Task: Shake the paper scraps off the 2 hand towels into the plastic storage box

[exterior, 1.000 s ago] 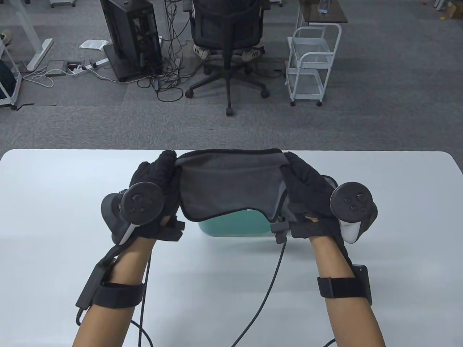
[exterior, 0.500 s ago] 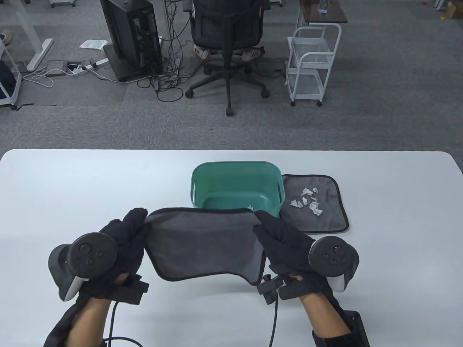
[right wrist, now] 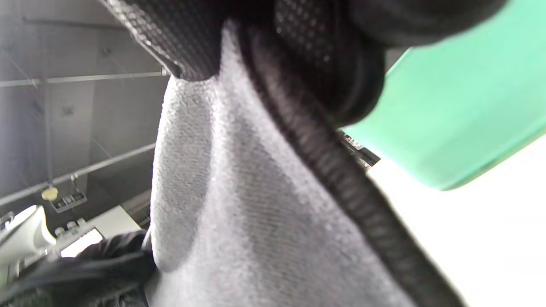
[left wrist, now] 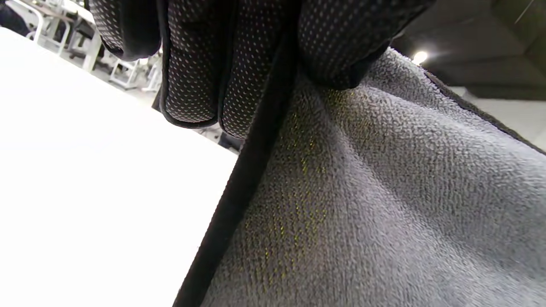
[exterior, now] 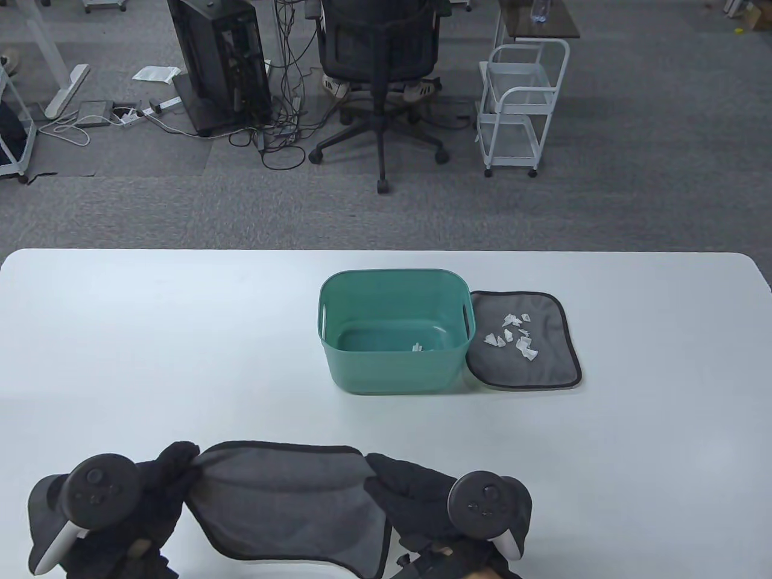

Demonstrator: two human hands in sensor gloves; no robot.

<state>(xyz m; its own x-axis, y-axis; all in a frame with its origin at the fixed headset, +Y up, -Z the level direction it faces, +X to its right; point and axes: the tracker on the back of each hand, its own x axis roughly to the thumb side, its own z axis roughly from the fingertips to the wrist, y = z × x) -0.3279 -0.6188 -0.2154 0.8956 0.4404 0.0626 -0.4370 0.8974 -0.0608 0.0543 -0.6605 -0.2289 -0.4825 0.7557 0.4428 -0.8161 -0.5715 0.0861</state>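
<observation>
Left hand (exterior: 163, 482) and right hand (exterior: 410, 491) each pinch a corner of the shaken towel (exterior: 289, 500) at the counter's (exterior: 120, 338) near edge. Next: lay it down and fetch the scrap-laden towel (exterior: 537, 362) beside the box (exterior: 392, 374).

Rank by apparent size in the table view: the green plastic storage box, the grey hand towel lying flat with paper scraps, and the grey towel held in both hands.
1. Held grey towel, though it is nearer the camera, so unsure.
2. Green plastic storage box.
3. Flat grey hand towel, partly hidden behind the box.

held towel (exterior: 289, 506) cut off by bottom edge, both wrists out of frame, box scraps (exterior: 418, 347) too small to tell
</observation>
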